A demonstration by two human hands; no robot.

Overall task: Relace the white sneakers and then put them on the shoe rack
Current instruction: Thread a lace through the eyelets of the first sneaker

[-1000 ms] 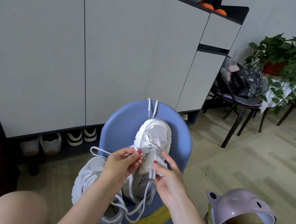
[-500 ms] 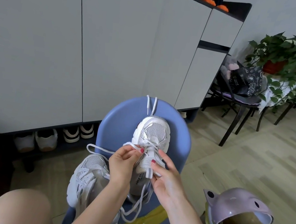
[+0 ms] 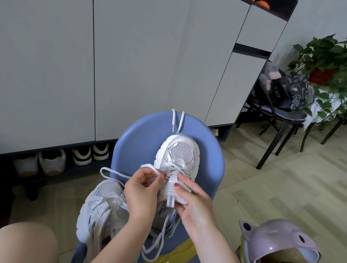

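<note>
Head view: left hand [image 3: 142, 191] pinches lace [image 3: 114, 172], right hand [image 3: 194, 204] grips sneaker [image 3: 177, 165]; a slack pull could unthread it.

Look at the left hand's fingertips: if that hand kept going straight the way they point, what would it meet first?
The left hand pinches the white lace, its fingertips aimed right at the sneaker on the blue stool. It would probably meet the sneaker's tongue first; depth is uncertain.

Grey cabinet [image 3: 134, 53] along wall; pale wood-look floor [image 3: 293, 194]; black chair [image 3: 282, 122] beside potted plant [image 3: 327, 62].
</note>
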